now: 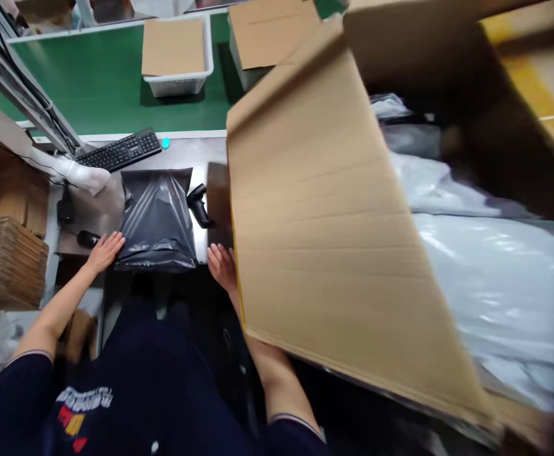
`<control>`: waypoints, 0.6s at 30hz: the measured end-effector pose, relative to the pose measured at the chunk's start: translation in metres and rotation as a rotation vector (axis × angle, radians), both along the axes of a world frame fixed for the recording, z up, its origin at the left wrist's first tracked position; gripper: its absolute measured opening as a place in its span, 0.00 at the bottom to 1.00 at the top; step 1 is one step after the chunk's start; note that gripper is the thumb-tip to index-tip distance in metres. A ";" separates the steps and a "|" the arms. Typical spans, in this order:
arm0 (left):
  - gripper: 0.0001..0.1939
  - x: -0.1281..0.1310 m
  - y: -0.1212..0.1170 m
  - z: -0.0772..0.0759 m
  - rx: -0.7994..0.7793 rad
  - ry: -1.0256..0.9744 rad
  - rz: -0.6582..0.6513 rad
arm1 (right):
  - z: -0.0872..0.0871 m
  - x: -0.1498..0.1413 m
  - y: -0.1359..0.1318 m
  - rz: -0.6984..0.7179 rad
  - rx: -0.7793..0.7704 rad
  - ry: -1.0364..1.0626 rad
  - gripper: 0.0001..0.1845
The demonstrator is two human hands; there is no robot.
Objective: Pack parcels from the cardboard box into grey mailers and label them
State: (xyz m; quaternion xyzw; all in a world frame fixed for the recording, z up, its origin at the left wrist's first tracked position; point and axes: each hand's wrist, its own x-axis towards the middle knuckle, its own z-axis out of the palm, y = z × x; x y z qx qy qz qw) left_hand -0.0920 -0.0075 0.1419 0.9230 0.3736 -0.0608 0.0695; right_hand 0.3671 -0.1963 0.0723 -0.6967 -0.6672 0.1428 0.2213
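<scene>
A black plastic mailer bag [157, 218] lies flat on the steel worktable [195, 152]. My left hand [104, 250] rests at the bag's near left corner, fingers stretched out, touching its edge. My right hand [222, 266] sits at the table's near edge, just right of the bag, fingers extended, partly hidden behind a big cardboard flap [324, 215]. A black handheld barcode scanner [199, 204] lies beside the bag's right edge.
A black keyboard [119, 150] and a mouse [87, 239] sit on the table's left. A green conveyor [100, 82] behind carries a white basket [178, 81] and boxes. Flat cartons [11, 259] are stacked left. Clear plastic bags [495, 278] fill the large carton right.
</scene>
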 end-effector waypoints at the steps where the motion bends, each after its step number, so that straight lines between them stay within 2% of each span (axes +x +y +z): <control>1: 0.36 0.003 0.007 -0.007 -0.017 0.003 -0.052 | -0.003 -0.001 0.022 0.074 -0.003 -0.021 0.25; 3: 0.39 0.007 0.017 -0.018 -0.058 0.009 -0.147 | -0.011 -0.002 0.054 0.242 -0.013 -0.070 0.27; 5: 0.40 0.006 0.023 -0.023 -0.115 0.018 -0.221 | -0.020 -0.003 0.069 0.413 -0.017 -0.094 0.32; 8: 0.37 -0.004 0.024 -0.022 -0.214 0.022 -0.289 | -0.029 -0.005 0.062 0.585 -0.021 -0.078 0.35; 11: 0.35 -0.017 0.017 -0.015 -0.342 0.005 -0.339 | -0.027 -0.011 0.040 0.659 -0.065 -0.004 0.36; 14: 0.33 -0.024 0.008 -0.008 -0.497 -0.095 -0.253 | -0.014 -0.027 0.029 0.568 -0.140 0.140 0.31; 16: 0.28 -0.023 0.006 -0.006 -0.606 -0.270 -0.020 | -0.002 -0.040 0.033 0.371 -0.169 0.293 0.28; 18: 0.17 -0.017 0.008 -0.005 -0.645 -0.456 0.269 | 0.010 -0.052 0.045 0.078 -0.152 0.493 0.23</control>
